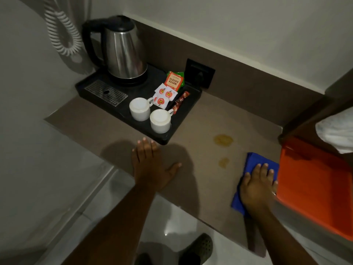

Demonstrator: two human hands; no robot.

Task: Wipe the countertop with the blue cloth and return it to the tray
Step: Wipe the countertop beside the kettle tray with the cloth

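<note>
Head view: right hand (257,185) flat, fingers spread, pressing the blue cloth (254,161) on the brown countertop (200,121), nothing gripped. Cloth touching the left edge of the orange tray (315,188) at right. Left hand (150,163) open, palm down on the counter, empty. Two yellowish stains (223,140) between the hands, the smaller just left of the cloth. Far left: black tray (183,119) with kettle (124,52), two cups (140,109), sachets (165,96).

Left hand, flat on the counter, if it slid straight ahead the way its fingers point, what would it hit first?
Most likely the near edge of the black tray. The left hand has its fingertips almost at that edge, with the two white cups just behind it.
</note>
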